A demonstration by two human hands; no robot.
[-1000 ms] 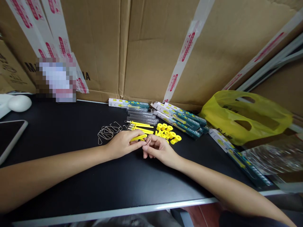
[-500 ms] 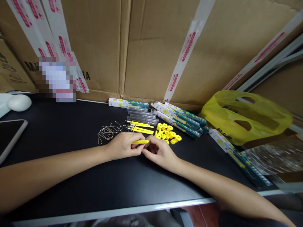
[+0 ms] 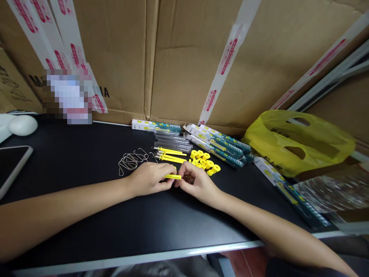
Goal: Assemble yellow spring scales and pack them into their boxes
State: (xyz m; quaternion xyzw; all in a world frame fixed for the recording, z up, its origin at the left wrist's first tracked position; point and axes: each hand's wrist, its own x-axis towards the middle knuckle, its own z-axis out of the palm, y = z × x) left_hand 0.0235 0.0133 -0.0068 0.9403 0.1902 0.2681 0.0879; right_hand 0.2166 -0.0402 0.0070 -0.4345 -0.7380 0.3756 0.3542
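My left hand is closed around a thin yellow plastic rod, whose end sticks out toward the right. Close against it, the fingers of my right hand are pinched together; whatever they hold is hidden behind the fingertips. Just beyond the hands lie several yellow rods with metal spring ends and a heap of small yellow plastic caps. Bent metal wire hooks rest to the left of these, and clear plastic tubes lie behind.
Printed thin boxes are stacked at the back, with another box to the right beside a yellow plastic bag. A phone-like device and a white rounded object are at left. A large cardboard box stands behind the black table.
The yellow rod in my left hand has tilted, its right end slightly lower. My right fingertips have shifted a little to the right, and the metal piece glimpsed between the hands is now hidden.
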